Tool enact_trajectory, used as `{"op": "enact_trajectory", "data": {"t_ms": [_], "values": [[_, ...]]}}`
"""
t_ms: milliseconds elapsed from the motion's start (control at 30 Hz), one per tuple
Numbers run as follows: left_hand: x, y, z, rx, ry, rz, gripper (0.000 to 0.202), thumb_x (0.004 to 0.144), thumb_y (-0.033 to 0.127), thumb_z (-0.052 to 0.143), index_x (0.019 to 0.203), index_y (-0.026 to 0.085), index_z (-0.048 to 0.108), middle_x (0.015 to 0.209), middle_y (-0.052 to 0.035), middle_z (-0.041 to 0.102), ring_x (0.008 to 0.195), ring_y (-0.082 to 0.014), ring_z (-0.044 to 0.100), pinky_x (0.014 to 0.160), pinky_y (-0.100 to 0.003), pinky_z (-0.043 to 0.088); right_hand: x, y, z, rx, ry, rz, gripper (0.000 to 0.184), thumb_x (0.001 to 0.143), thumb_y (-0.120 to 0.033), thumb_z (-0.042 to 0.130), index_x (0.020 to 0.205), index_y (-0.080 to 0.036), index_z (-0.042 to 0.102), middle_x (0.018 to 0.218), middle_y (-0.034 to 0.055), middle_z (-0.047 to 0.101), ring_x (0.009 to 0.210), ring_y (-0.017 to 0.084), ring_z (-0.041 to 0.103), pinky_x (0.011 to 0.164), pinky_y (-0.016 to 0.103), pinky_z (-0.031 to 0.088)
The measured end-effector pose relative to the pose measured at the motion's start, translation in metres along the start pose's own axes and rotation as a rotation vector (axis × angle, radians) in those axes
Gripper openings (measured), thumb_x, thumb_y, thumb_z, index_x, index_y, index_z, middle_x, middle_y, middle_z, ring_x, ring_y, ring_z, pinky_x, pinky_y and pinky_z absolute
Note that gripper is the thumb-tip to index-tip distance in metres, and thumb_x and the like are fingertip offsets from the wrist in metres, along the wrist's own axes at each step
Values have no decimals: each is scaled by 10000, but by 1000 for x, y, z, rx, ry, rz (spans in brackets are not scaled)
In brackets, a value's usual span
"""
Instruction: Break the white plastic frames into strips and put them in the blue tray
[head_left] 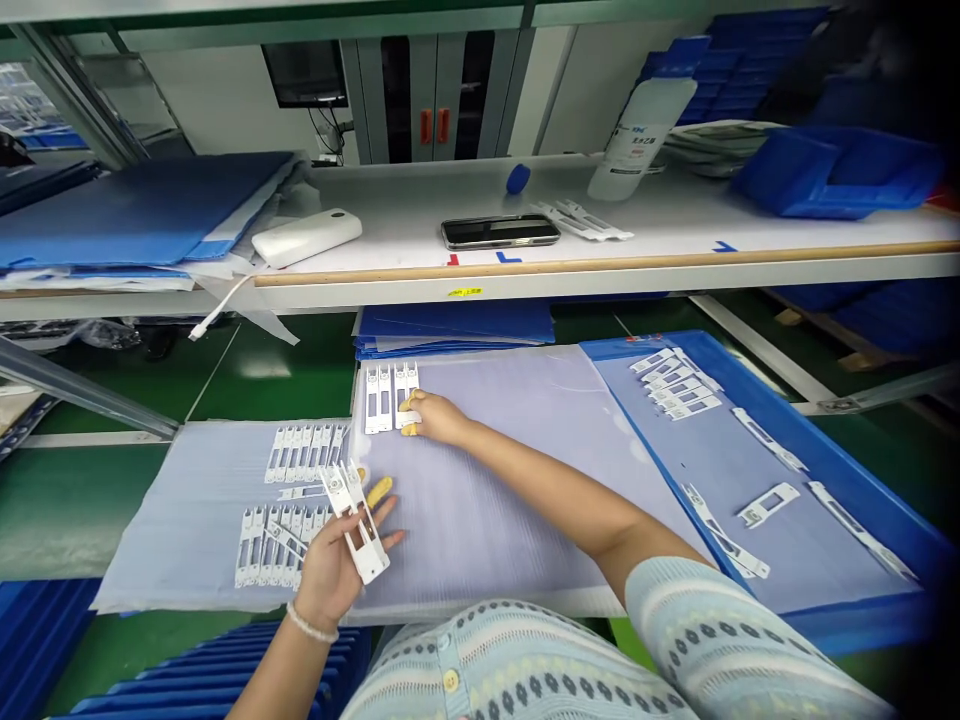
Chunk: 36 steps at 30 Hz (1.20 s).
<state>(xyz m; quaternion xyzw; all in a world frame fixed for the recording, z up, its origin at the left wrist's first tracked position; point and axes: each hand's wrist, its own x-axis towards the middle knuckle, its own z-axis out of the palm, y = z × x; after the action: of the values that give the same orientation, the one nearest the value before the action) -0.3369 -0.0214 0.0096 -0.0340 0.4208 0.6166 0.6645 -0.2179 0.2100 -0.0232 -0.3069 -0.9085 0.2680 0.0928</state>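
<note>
My left hand is palm up at the near left, fingers curled round a few white plastic frame parts; yellow finger cots cover some fingertips. My right hand reaches far forward and pinches a white part at the end of a short row of white parts lying on a pale corrugated sheet. Two longer rows of the same parts lie on another pale sheet to the left of my left hand.
A blue tray at the right holds a sheet with loose white parts. The shelf above carries a phone, a white device, a bottle, blue bins and stacked blue sheets.
</note>
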Motion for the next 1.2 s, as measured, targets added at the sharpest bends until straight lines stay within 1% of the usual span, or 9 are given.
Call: {"op": "enact_trajectory", "data": {"t_ms": [200, 367, 500, 600, 733, 867, 933, 1067, 1200], "values": [[8, 4, -12, 1, -24, -47, 298, 810, 107, 562, 1093, 196, 580, 1407, -138, 504, 1309, -358, 441, 1045, -643, 351, 1, -1, 5, 24, -9, -21, 442, 755, -288, 771, 1138, -118, 631, 1076, 95, 589, 947, 200, 614, 857, 315, 486], [7, 6, -15, 7, -51, -72, 456, 818, 116, 559, 1255, 233, 503, 1425, -135, 486, 1287, -350, 469, 1050, -664, 320, 3, -1, 5, 17, -23, -16, 454, 744, -261, 777, 1148, -124, 623, 1092, 94, 566, 958, 200, 602, 863, 323, 491], [5, 14, -8, -28, -98, -68, 514, 898, 277, 490, 1400, 244, 391, 1422, -162, 481, 1294, -361, 458, 1057, -662, 300, 0, -4, -2, -10, -41, -13, 476, 728, -271, 790, 1151, -128, 625, 1066, 88, 556, 938, 203, 593, 869, 344, 492], [-1, 28, 4, -69, -182, -28, 562, 922, 446, 438, 1442, 257, 344, 1422, -158, 484, 1322, -355, 425, 1083, -628, 281, -18, -27, -10, 23, 100, -80, 463, 763, -338, 762, 1159, -142, 622, 1043, 88, 557, 949, 207, 584, 885, 362, 489], [-16, 48, 22, -97, -329, 64, 585, 918, 485, 425, 1460, 296, 312, 1431, -107, 490, 1365, -313, 372, 1134, -560, 230, -65, -86, -23, 143, 332, -366, 374, 912, -478, 541, 1148, -198, 618, 948, 64, 586, 883, 172, 579, 802, 321, 499], [-37, 61, 38, -45, -482, 157, 561, 925, 433, 423, 1463, 335, 296, 1427, -62, 502, 1374, -271, 362, 1153, -500, 223, -107, -136, -30, 37, 351, -593, 456, 941, -540, 441, 1173, -178, 592, 776, 22, 568, 714, 146, 540, 696, 296, 460], [-47, 64, 44, -12, -525, 171, 561, 921, 360, 440, 1462, 344, 294, 1419, -50, 512, 1375, -269, 360, 1150, -500, 231, -118, -149, -31, -17, 350, -616, 489, 954, -543, 406, 1218, -163, 564, 776, 25, 551, 713, 149, 526, 678, 292, 448], [-60, 63, 55, 74, -505, 156, 642, 876, 206, 498, 1467, 334, 281, 1371, -63, 557, 1364, -292, 374, 1132, -515, 264, -127, -159, -36, -103, 349, -624, 489, 950, -542, 416, 1249, -174, 536, 972, 79, 550, 902, 179, 531, 773, 322, 454], [-63, 54, 64, 103, -529, 120, 629, 866, 373, 574, 1445, 295, 342, 1368, -80, 557, 1339, -309, 412, 1094, -478, 346, -133, -164, -44, -175, 330, -604, 440, 950, -502, 443, 1236, -180, 533, 1054, 100, 532, 949, 201, 508, 800, 356, 449]]}}
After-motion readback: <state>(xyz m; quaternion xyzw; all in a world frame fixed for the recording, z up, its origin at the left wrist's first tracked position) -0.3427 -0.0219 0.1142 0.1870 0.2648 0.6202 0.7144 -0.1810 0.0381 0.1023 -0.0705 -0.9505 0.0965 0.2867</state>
